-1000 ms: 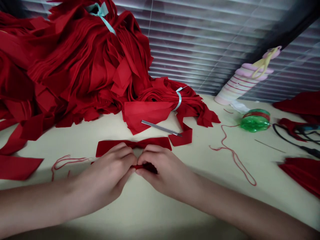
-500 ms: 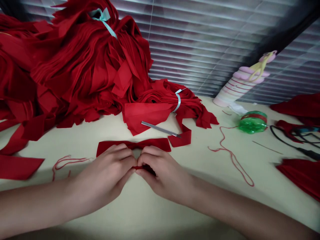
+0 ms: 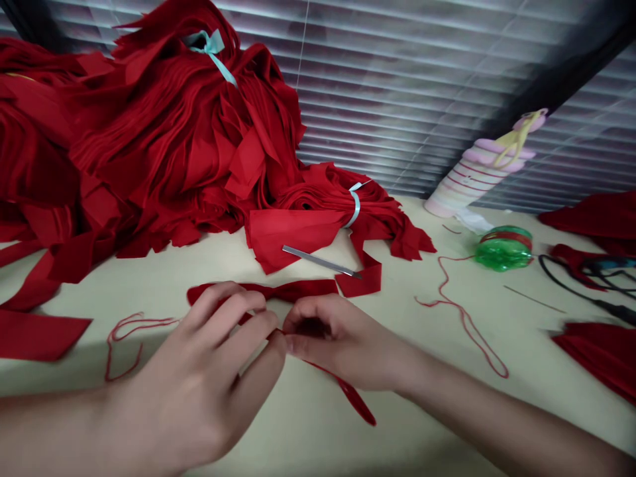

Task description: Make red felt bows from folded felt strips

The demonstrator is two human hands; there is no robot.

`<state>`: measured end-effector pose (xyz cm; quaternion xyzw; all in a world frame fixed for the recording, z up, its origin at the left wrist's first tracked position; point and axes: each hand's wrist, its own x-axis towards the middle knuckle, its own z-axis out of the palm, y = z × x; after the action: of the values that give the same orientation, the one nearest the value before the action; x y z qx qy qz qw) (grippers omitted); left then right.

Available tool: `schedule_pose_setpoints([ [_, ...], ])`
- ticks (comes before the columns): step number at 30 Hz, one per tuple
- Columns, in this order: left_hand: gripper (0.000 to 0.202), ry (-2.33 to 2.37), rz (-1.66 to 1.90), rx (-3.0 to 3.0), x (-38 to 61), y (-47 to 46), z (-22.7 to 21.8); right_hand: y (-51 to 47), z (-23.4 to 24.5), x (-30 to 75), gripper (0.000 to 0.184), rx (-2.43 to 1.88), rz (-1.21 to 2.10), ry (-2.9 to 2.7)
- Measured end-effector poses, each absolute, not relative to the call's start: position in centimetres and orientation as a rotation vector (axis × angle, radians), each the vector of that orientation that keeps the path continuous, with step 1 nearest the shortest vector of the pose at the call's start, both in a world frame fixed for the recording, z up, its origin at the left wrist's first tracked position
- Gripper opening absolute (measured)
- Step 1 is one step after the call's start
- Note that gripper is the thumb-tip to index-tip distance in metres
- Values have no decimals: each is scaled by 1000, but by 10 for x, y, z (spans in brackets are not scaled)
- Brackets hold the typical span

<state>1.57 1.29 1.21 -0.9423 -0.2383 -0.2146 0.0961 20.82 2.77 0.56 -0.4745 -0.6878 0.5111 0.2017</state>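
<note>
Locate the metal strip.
In the head view, the metal strip lies across the edge of a red felt piece, just beyond the right hand.

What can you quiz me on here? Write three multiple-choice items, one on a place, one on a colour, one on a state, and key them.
1. Where does the flat metal strip lie? A on a red felt piece, B on the green spool, C on the red yarn.
2. What colour is the ribbon around the felt bundle? A yellow, B pale blue, C red.
3. What state is the narrow red strip by the right hand in? A wound on the green spool, B folded under the ribbon, C loose.

1: A, it rests across the felt.
2: B, the band shows pale blue.
3: C, its free end trails past the hand.
</note>
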Motion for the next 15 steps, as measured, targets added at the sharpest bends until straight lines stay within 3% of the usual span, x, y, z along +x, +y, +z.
schedule_pose_setpoints([
  [3, 16, -653, -746, -2814, 14, 12, 18, 33, 12, 212, 19, -1276, 1956, -1509],
  [6, 20, -677, -800, -2850, 13, 12, 23, 36, 13, 214, 22, -1203, 2229, -1151],
  [10, 25, -800, -779, -2980, 13, 11, 27, 36, 11, 214, 19, -1125, 2429, -948],
  [15, 20, -806, -799, -3026, 16, 10, 26, 38, 10, 216, 31, -1157, 2507, -985],
])
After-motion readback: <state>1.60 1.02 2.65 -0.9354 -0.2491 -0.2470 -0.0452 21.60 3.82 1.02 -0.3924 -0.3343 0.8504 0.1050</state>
